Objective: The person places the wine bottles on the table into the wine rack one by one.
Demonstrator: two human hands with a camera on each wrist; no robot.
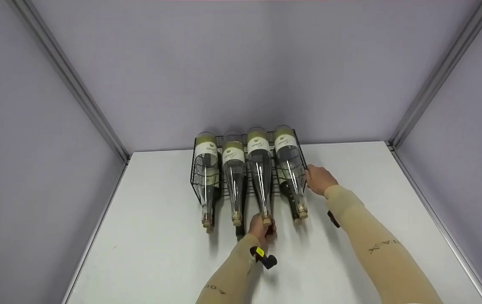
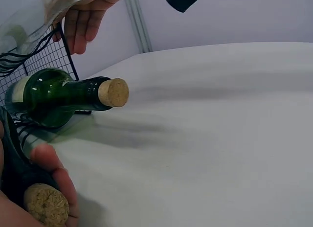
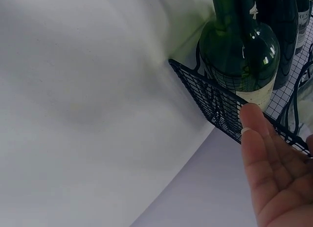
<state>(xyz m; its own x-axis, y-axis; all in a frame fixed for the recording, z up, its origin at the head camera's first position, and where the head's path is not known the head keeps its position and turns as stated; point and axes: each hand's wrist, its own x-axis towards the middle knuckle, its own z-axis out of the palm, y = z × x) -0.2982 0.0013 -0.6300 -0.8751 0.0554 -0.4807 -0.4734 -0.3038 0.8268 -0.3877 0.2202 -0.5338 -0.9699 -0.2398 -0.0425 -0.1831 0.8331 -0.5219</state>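
A black wire rack holds several clear, corked bottles with white-and-green labels on its upper level. Darker bottles lie beneath them, their necks towards me. My left hand curls round the neck of a dark bottle on the lower level; its cork end shows between the fingers in the left wrist view. At the rack's right side is my right hand, its nearly straight fingers touching the wire panel. Just inside that panel lies a green bottle with a cork.
The rack stands on a white table near the back wall. Grey walls with metal corner strips enclose the left and right sides. Corked necks jut past the rack's front.
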